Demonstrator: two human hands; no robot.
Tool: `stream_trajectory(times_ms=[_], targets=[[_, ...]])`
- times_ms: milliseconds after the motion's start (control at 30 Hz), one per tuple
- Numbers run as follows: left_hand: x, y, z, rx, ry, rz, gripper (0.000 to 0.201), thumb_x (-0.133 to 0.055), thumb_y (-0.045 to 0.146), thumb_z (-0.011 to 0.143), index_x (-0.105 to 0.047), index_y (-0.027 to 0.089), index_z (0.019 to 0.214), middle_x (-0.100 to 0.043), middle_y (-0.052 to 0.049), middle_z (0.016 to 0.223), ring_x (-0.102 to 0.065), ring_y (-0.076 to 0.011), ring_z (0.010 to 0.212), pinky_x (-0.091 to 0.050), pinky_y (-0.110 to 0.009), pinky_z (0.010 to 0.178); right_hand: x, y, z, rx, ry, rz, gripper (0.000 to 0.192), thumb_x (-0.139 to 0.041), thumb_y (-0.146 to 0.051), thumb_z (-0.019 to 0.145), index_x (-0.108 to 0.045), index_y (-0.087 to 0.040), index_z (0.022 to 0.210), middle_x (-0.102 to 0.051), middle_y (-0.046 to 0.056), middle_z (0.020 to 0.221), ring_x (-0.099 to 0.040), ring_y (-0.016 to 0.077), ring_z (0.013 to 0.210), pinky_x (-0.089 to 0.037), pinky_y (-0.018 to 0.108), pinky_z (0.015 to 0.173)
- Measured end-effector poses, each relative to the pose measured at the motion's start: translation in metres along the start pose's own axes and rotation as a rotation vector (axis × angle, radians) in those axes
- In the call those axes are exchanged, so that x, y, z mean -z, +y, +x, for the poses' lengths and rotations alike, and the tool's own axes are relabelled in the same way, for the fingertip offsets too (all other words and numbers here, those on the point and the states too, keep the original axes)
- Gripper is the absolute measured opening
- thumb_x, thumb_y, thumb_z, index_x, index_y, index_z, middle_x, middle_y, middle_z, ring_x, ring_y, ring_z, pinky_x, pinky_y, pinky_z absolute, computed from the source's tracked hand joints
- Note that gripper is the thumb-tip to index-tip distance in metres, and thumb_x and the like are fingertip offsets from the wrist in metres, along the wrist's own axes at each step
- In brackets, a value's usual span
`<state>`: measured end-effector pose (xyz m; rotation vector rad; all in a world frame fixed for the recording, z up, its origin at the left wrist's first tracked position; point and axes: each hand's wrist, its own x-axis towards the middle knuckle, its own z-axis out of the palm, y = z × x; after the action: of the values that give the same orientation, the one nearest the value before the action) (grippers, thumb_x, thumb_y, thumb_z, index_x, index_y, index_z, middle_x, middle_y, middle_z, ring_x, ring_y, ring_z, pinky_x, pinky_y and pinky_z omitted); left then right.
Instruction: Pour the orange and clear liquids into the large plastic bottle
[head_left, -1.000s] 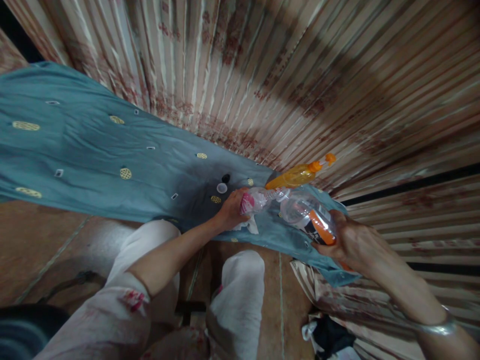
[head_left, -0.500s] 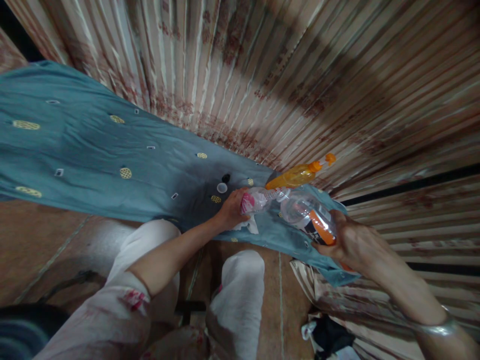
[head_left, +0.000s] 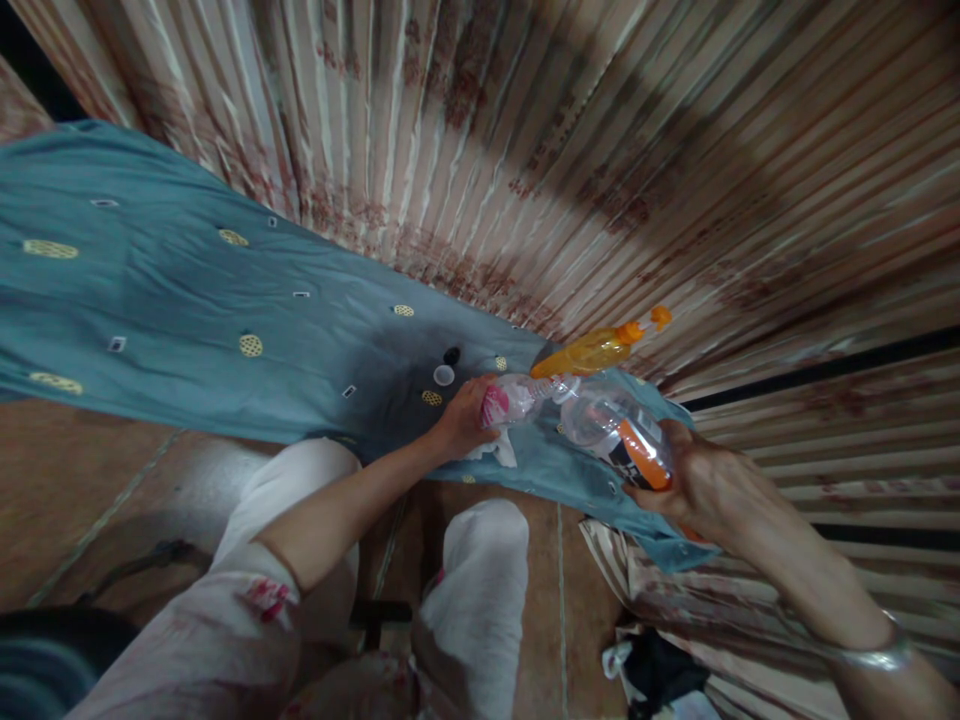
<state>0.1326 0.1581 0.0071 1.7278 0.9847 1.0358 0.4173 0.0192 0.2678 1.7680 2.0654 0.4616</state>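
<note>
Large clear bottle [head_left: 613, 432] leans in the closed grip of the right hand [head_left: 701, 480], neck to neck with a small pink-patterned bottle [head_left: 517, 400] clasped by the left hand [head_left: 463, 420] over a teal-covered bench [head_left: 187, 300].

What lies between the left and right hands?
The head view shows the pink-marked bottle, held by the left hand, and the orange-labelled bottle, held by the right hand, nearly end to end.

In dim light, a pleated curtain [head_left: 420, 150] with reddish floral patterns hangs behind a long teal cloth [head_left: 180, 300] printed with yellow pineapples. Black bars [head_left: 825, 370] cross the curtain at right. The brown floor [head_left: 67, 480] has pale joints and a glossy patch at left.
</note>
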Motion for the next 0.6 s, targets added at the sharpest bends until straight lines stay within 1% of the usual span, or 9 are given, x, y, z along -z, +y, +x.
stream_trajectory(times_ms=[100, 233, 333, 500, 600], targets=[[0.0004, 0.0006, -0.0001, -0.006, -0.005, -0.02, 0.094, -0.1, 0.011, 0.07, -0.075, 0.028, 0.159, -0.083, -0.014, 0.169, -0.076, -0.0493, 0.163, -0.063, -0.075, 0.146, -0.0004, 0.0001, -0.0003, -0.005, -0.004, 0.005, 0.032, -0.079, -0.048, 0.101, -0.072, -0.022, 0.118, -0.08, 0.012, 0.072, -0.085, 0.0408, 0.066, -0.049, 0.037, 0.059], [0.0005, 0.0043, -0.0003, 0.014, -0.006, -0.008, 0.093, -0.099, 0.007, 0.069, -0.073, 0.021, 0.158, -0.082, -0.017, 0.171, -0.076, -0.0509, 0.164, -0.061, -0.071, 0.148, 0.0, -0.0001, -0.0013, -0.016, -0.007, 0.011, 0.034, -0.083, -0.048, 0.099, -0.071, -0.022, 0.119, -0.081, 0.012, 0.073, -0.085, 0.0413, 0.069, -0.052, 0.037, 0.061], [0.0022, 0.0062, -0.0005, 0.017, -0.003, 0.002, 0.092, -0.098, 0.007, 0.071, -0.073, 0.021, 0.159, -0.082, -0.016, 0.17, -0.075, -0.0498, 0.166, -0.06, -0.068, 0.15, 0.0002, -0.0005, -0.0019, -0.017, -0.002, 0.009, 0.033, -0.084, -0.046, 0.099, -0.071, -0.023, 0.118, -0.081, 0.013, 0.074, -0.086, 0.0411, 0.07, -0.052, 0.037, 0.062], [0.0055, 0.0043, 0.0001, 0.015, -0.051, -0.003, 0.097, -0.104, 0.011, 0.071, -0.074, 0.02, 0.162, -0.081, -0.02, 0.173, -0.075, -0.0509, 0.167, -0.06, -0.073, 0.149, -0.0018, 0.0009, -0.0026, -0.007, 0.009, -0.001, 0.035, -0.083, -0.048, 0.097, -0.071, -0.022, 0.118, -0.081, 0.013, 0.074, -0.085, 0.0408, 0.068, -0.052, 0.037, 0.062], [0.0031, 0.001, 0.0004, 0.003, -0.02, 0.004, 0.094, -0.103, 0.011, 0.073, -0.074, 0.021, 0.163, -0.082, -0.019, 0.171, -0.076, -0.0504, 0.164, -0.062, -0.072, 0.147, -0.0031, 0.0016, -0.0027, -0.007, 0.02, 0.003, 0.034, -0.083, -0.047, 0.097, -0.071, -0.023, 0.118, -0.083, 0.013, 0.075, -0.086, 0.0408, 0.069, -0.052, 0.037, 0.063]])
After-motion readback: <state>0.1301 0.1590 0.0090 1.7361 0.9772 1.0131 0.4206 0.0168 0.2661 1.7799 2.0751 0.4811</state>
